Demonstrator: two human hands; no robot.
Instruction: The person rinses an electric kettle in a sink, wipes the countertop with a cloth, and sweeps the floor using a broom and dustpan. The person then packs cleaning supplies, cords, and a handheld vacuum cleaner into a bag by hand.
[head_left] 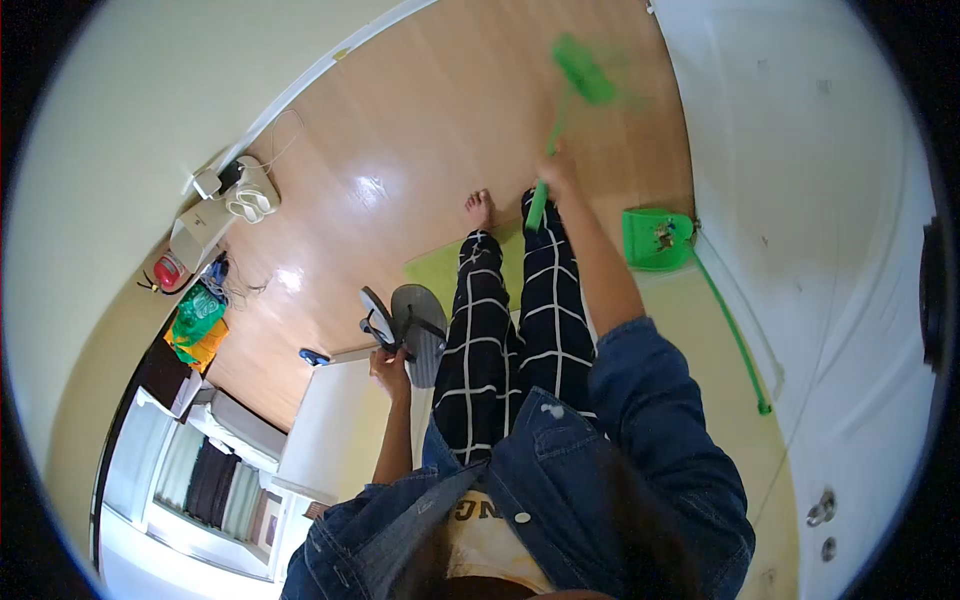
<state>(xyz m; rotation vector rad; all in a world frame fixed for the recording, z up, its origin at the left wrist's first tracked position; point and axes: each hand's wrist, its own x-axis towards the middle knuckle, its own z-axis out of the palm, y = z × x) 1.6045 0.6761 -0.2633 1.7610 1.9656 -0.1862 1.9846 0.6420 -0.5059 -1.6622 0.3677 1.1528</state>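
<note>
Glare spots the floor (390, 130), curved edges blacken, and the broom head (583, 70) seems motion-blurred.

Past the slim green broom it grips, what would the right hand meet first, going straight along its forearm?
Likely the glossy light-brown wood-look floor; nothing else shows ahead of the right hand, though depth is unclear.

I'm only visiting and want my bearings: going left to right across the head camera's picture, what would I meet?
Red extinguisher, white shoes, flip-flops, bare foot, green broom, dustpan, door handle.
</note>
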